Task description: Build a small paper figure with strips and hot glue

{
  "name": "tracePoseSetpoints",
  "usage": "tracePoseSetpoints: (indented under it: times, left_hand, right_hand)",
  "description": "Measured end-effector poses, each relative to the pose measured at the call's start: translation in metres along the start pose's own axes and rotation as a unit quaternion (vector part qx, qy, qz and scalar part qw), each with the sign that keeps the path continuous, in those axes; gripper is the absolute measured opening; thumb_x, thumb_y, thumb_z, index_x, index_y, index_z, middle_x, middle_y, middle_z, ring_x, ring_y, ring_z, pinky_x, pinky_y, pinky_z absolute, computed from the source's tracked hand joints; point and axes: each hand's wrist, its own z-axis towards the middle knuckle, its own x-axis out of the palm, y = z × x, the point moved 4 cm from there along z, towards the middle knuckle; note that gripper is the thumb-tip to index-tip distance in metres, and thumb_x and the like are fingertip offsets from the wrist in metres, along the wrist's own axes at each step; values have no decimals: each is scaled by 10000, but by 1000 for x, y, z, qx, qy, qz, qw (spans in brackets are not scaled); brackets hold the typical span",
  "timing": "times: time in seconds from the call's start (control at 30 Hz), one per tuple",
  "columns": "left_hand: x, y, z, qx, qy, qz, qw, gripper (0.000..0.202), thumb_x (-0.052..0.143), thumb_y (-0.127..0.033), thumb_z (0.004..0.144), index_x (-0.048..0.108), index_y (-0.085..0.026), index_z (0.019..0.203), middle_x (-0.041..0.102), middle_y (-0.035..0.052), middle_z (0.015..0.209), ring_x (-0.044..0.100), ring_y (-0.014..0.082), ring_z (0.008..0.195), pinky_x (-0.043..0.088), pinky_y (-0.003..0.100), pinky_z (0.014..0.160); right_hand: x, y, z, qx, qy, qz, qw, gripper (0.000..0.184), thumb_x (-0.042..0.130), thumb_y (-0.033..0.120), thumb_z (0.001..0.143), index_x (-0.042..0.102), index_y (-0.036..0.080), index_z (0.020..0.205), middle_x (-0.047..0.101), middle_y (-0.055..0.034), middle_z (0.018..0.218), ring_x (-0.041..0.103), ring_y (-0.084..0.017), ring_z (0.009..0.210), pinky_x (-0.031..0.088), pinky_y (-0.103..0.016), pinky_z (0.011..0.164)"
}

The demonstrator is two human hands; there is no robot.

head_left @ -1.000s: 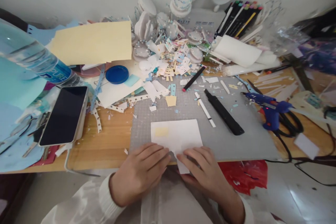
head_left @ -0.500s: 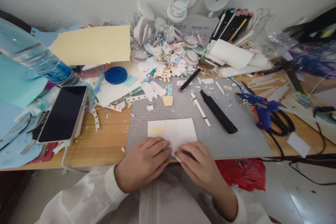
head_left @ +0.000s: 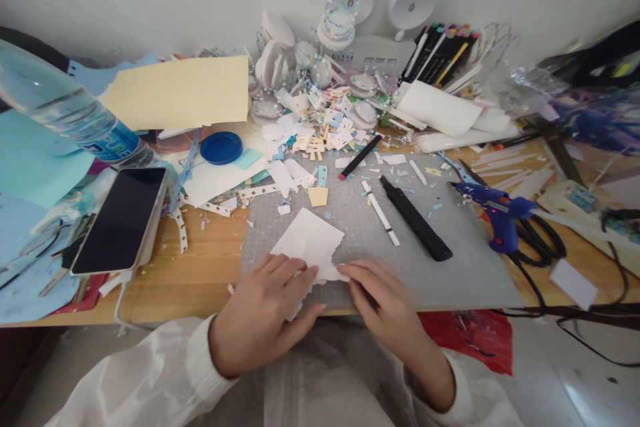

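Observation:
A white paper piece (head_left: 310, 243) with jagged cut edges lies tilted on the grey cutting mat (head_left: 450, 273) near the desk's front edge. My left hand (head_left: 265, 313) grips its near left part, fingers curled over the paper. My right hand (head_left: 380, 300) presses on the paper's near right edge with fingers together. A black craft knife (head_left: 415, 219) and a white strip (head_left: 381, 213) lie on the mat beyond the hands.
A phone (head_left: 123, 217) lies at the left beside a water bottle (head_left: 70, 113). A blue glue gun (head_left: 495, 210) sits at the right over black scissors. Paper scraps, a blue lid (head_left: 221, 147), a yellow sheet (head_left: 183, 90) and markers (head_left: 440, 53) crowd the back.
The white paper lay flat and square on the mat; now it is turned and lifted at an angle, showing a jagged edge. Both hands shifted slightly around it.

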Motion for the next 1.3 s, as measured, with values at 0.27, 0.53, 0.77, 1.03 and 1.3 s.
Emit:
tracePoseSetpoints:
  times: [0.27,0.53,0.77,1.03,1.3]
  left_hand:
    - [4,24,7,71,50,54,995,367,488,-238,928,540,-170,1285,567,115,1345,520,270,1225,399,448,998]
    - [9,16,2,-14,52,101,993,431,494,-367,927,517,-166,1308,604,114,1227,557,293,1043,415,453,871]
    - [18,17,4,-44,55,128,989,506,472,-438,926,470,-184,1364,577,123,1229,531,298,1060,385,456,907]
    - [21,22,0,-53,2,127,990,493,469,-443,924,515,-172,1334,591,138,1247,530,311,1123,386,455,916]
    - [18,25,-7,-17,51,62,997,502,408,-431,956,447,-195,1397,448,100,1466,400,280,1341,281,459,1100]
  right_hand:
    - [-3,3,13,87,3,84,993,112,512,224,896,604,209,957,670,-63,981,622,-181,913,517,-311,782]
    - [11,-5,35,159,15,43,986,117,566,222,847,585,201,960,659,-27,829,606,-148,699,485,-254,612]
    - [11,-5,42,185,51,99,976,164,546,214,841,605,210,994,660,-16,805,604,-140,673,483,-254,601]
    - [11,-3,44,262,114,51,957,143,568,278,824,653,207,915,589,24,602,514,-127,516,414,-255,518]
    - [12,-2,47,277,154,113,942,126,491,254,882,614,227,887,672,13,810,553,-127,639,426,-260,597]
